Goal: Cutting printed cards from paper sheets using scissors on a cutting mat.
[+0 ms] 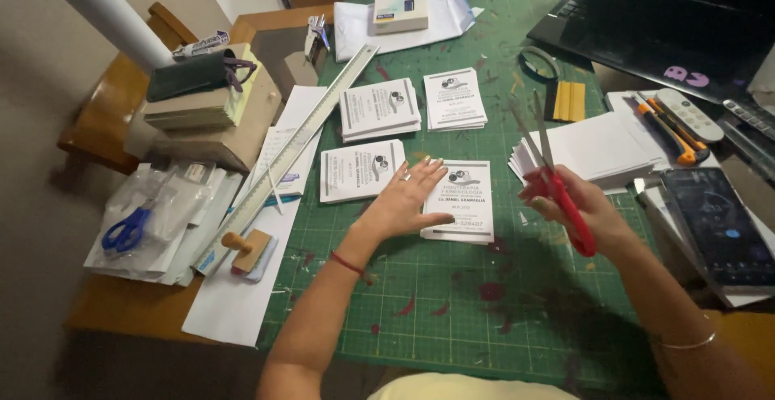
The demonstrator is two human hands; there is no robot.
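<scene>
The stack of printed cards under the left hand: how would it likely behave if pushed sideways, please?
The stack of printed cards lies flat on the green cutting mat, so it probably won't tip. It is loose sheets, so pushing may fan them apart. The left hand pressing flat on it likely keeps them aligned.

The near mat (pixel 452 319) lies bare, open to a hand. Card stacks (pixel 379 109) crowd its far half; a ruler (pixel 299 138) bars the left, a phone (pixel 714 222) the right.
</scene>
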